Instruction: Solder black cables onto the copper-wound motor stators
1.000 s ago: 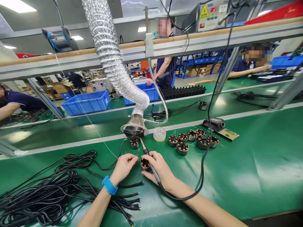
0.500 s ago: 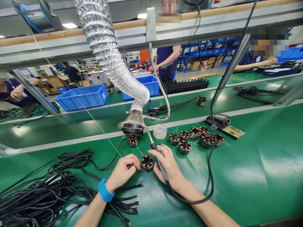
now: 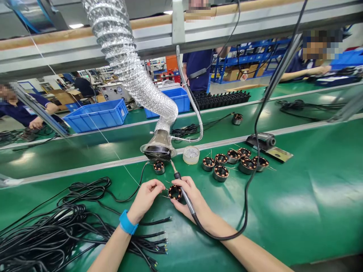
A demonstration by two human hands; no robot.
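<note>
My right hand [image 3: 195,198] grips a soldering iron [image 3: 188,200], its tip pointing up and away toward the fume hood. Thumb and fingers of that hand also rest around a small stator [image 3: 175,192], a ring with copper windings and thin leads. At its left, my left hand [image 3: 149,196] is closed in a pinch close to the leads. A thin strand of solder wire [image 3: 116,155] comes down from the spool [image 3: 35,15] at the upper left and runs into this hand. What exactly lies between its fingertips is too small to see.
A fume hood [image 3: 159,145] on a foil duct hangs ahead, with one stator [image 3: 159,167] below. A round tub [image 3: 191,155] and several stators [image 3: 221,173] stand right of it. Black cables [image 3: 65,226] cover the left side. An iron stand [image 3: 262,141] sits back right. Co-workers are beyond.
My right hand has moved left and its fingers now touch the stator. My left hand has closed into a pinch near the leads. The stator has turned, with leads now toward the left.
</note>
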